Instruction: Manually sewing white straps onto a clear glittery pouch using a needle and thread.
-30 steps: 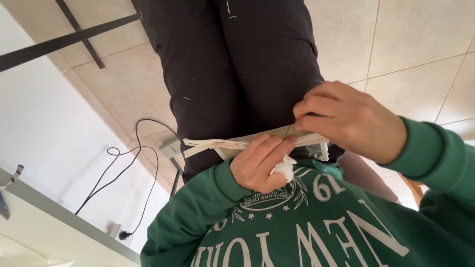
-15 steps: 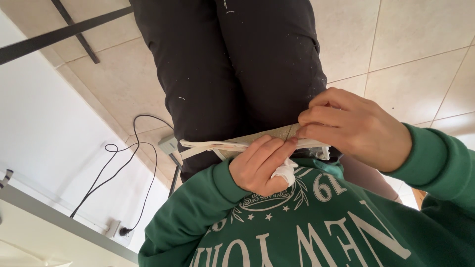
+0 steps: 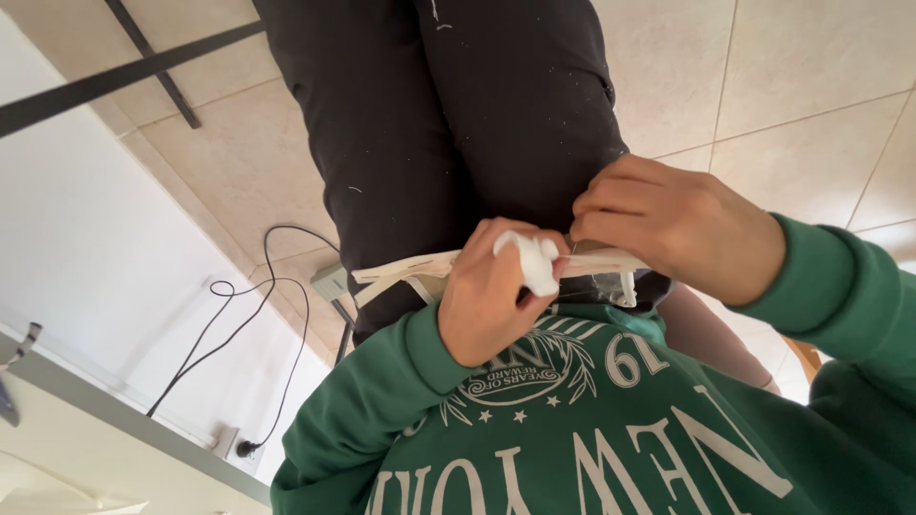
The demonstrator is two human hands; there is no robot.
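Starting at the left edge, we pass a thin black cable [image 3: 250, 315] looping down the white wall toward a plug near the floor, with a dark metal bar [image 3: 114, 81] slanting above it. Moving in, a flat strip of cream-coloured fabric [image 3: 405, 270] stretches across the front of our black trousers [image 3: 448, 124], level with the hem of our green printed sweatshirt [image 3: 592, 420]. Our left hand [image 3: 487, 296] is curled tight, fingers clamped round a small crumpled white wad of cloth or paper [image 3: 530, 259], which sits right at the strip, between the two hands. Just beside it, our right hand [image 3: 668, 224] is bunched narrow, fingertips pinching the same cream strip at its right end. Both hands touch each other over the strip. Beige floor tiles [image 3: 801, 86] fill the right side.
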